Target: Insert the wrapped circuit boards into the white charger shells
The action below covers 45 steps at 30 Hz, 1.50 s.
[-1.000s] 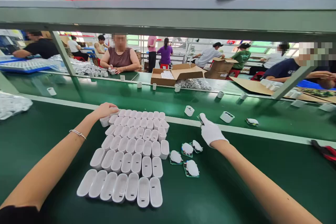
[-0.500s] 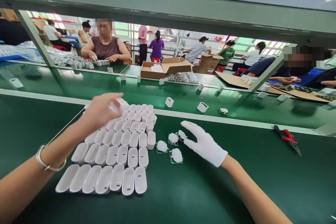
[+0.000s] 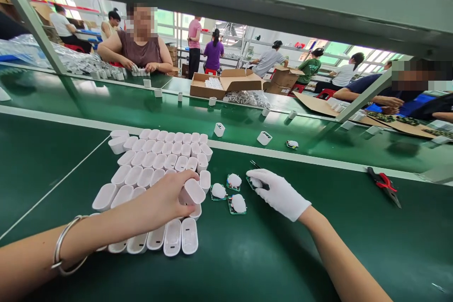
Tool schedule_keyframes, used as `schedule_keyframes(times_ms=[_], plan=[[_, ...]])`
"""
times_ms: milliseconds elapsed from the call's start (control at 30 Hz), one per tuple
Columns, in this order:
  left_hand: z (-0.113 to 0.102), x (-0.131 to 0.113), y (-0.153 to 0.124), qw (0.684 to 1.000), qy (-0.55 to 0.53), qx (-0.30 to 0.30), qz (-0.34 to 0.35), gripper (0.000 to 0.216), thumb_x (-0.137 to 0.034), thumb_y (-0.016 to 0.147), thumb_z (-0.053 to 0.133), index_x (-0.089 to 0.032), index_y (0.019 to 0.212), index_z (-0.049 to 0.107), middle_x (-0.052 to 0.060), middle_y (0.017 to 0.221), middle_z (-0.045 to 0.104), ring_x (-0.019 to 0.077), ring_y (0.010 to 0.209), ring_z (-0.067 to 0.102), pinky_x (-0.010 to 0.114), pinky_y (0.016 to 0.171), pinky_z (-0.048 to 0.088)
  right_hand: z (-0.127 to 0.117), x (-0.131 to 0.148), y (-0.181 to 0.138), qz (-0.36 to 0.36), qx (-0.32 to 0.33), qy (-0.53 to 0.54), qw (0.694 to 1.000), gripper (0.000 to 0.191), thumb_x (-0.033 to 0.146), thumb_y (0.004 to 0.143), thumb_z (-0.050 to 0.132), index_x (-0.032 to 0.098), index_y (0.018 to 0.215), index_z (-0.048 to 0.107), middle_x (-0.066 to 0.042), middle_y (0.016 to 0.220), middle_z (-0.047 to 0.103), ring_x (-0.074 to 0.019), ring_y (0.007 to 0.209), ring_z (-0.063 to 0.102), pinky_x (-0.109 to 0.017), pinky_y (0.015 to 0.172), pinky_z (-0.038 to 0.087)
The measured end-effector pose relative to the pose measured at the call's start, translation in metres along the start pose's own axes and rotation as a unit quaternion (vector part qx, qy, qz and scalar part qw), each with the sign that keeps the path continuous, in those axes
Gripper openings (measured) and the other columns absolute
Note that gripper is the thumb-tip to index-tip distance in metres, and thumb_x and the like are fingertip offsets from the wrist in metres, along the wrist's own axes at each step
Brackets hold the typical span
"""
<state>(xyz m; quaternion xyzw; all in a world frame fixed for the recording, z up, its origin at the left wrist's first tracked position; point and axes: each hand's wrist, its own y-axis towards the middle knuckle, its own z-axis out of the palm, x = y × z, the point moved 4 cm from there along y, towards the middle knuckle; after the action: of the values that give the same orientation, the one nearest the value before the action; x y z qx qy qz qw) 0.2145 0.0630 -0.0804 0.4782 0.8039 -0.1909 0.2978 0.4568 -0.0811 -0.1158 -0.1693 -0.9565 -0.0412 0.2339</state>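
In my left hand [image 3: 166, 200], bare and with a bangle at the wrist, is a white oval plastic housing [image 3: 195, 191], held between thumb and fingers above the right side of the rows of housings. Those open white housings [image 3: 173, 236] stand close together on the green bench, several with a small slot in the floor. My right hand [image 3: 278, 192], in a white glove, has its fingers closed on a small circuit board [image 3: 249, 183] with a white lump on it; the glove hides part of it. Thin dark prongs show just beyond. Other circuit boards [image 3: 238, 204] lie between my hands.
Red-and-black pliers [image 3: 384, 185] lie at the right. Behind a pale strip [image 3: 318, 165], a green conveyor belt [image 3: 244, 137] carries spaced housings [image 3: 264, 138] and a circuit board [image 3: 292, 144]. A shelf beam [image 3: 226, 4] crosses overhead. Co-workers sit beyond, near an open carton [image 3: 205, 86].
My left hand has come from the back rows toward me and right, bringing a housing. My right hand has closed on a circuit board and drawn it slightly away from the others. Belt items shifted left.
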Motion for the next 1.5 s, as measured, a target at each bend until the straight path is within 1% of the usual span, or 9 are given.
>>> schedule_keyframes(times_ms=[100,233,467,567,767,900,1000,1200,1500], plan=[[-0.019,-0.007,-0.006,0.997,-0.029,-0.060,0.045,0.029,-0.031,0.071,0.069,-0.027,0.099,0.065,0.000,0.084,0.069,0.0213,0.072,0.064,0.027,0.058,0.049,-0.006,0.002,-0.003,-0.005,-0.034,0.005,0.999,0.046,0.011,0.073,0.041,0.023,0.110,0.065,-0.006,0.127,0.057,-0.0216,0.117,0.053,-0.039,0.100,0.042],[-0.015,-0.030,-0.042,0.983,-0.079,-0.121,0.117,0.024,-0.032,0.074,0.070,-0.029,0.097,0.067,0.002,0.088,0.068,0.0216,0.077,0.063,0.029,0.066,0.052,-0.009,0.000,-0.004,0.142,-0.076,-0.045,0.986,0.050,0.037,0.074,0.059,0.020,0.121,0.060,-0.011,0.121,0.060,-0.0281,0.108,0.058,-0.041,0.091,0.047],[0.107,-0.050,-0.066,0.953,-0.292,-0.074,0.018,0.023,-0.023,0.084,0.055,-0.023,0.106,0.062,0.006,0.104,0.062,0.0196,0.094,0.060,0.028,0.083,0.051,0.003,-0.002,-0.002,0.254,-0.083,-0.050,0.962,0.037,0.029,0.066,0.066,0.022,0.103,0.064,-0.007,0.097,0.069,-0.0245,0.091,0.065,-0.032,0.077,0.048],[0.133,-0.042,-0.060,0.930,-0.360,-0.071,-0.035,0.026,-0.023,0.085,0.054,-0.022,0.111,0.059,0.007,0.117,0.060,0.0216,0.107,0.056,0.032,0.091,0.049,0.001,-0.005,-0.004,0.261,-0.120,-0.019,0.958,0.032,0.023,0.062,0.067,0.021,0.093,0.061,-0.005,0.089,0.070,-0.0224,0.084,0.065,-0.030,0.073,0.048],[0.134,-0.032,-0.064,0.922,-0.372,-0.046,-0.092,0.026,-0.030,0.088,0.053,-0.023,0.113,0.053,0.006,0.114,0.060,0.0219,0.108,0.055,0.035,0.096,0.044,-0.026,0.017,-0.022,0.193,-0.087,0.228,0.950,0.031,0.016,0.055,0.066,0.019,0.085,0.061,-0.004,0.081,0.071,-0.0185,0.073,0.064,-0.028,0.063,0.049],[0.135,-0.028,-0.068,0.920,-0.375,-0.042,-0.106,0.031,-0.034,0.088,0.053,-0.024,0.118,0.050,0.005,0.115,0.057,0.0213,0.106,0.054,0.030,0.089,0.048,-0.042,0.056,-0.060,0.147,-0.040,0.429,0.891,0.043,0.019,0.052,0.073,0.018,0.094,0.066,-0.006,0.089,0.073,-0.0200,0.078,0.066,-0.029,0.065,0.051],[0.136,-0.027,-0.068,0.929,-0.355,-0.074,-0.077,0.037,-0.023,0.085,0.055,-0.025,0.121,0.047,0.003,0.104,0.057,0.0187,0.098,0.056,0.029,0.087,0.049,-0.021,0.080,-0.092,0.181,-0.009,0.513,0.839,0.037,0.012,0.048,0.072,0.018,0.084,0.068,-0.004,0.078,0.072,-0.0185,0.069,0.066,-0.027,0.059,0.052],[0.135,-0.036,-0.069,0.966,-0.244,-0.074,0.043,0.080,0.002,0.076,0.037,-0.030,0.145,0.013,0.008,0.112,0.048,0.0188,0.104,0.054,0.037,0.095,0.047,0.042,0.096,-0.140,0.232,-0.163,0.523,0.804,0.030,0.001,0.047,0.070,0.021,0.070,0.065,0.001,0.074,0.068,-0.0118,0.057,0.060,-0.020,0.052,0.051],[0.135,-0.038,-0.076,0.984,-0.172,0.010,0.045,0.075,0.005,0.075,0.035,-0.034,0.139,0.025,0.009,0.125,0.034,0.0210,0.116,0.050,0.031,0.090,0.053,0.045,0.092,-0.158,0.121,-0.273,0.417,0.859,0.017,0.013,0.061,0.077,0.025,0.071,0.073,-0.005,0.086,0.071,-0.0183,0.070,0.067,-0.029,0.067,0.058]])
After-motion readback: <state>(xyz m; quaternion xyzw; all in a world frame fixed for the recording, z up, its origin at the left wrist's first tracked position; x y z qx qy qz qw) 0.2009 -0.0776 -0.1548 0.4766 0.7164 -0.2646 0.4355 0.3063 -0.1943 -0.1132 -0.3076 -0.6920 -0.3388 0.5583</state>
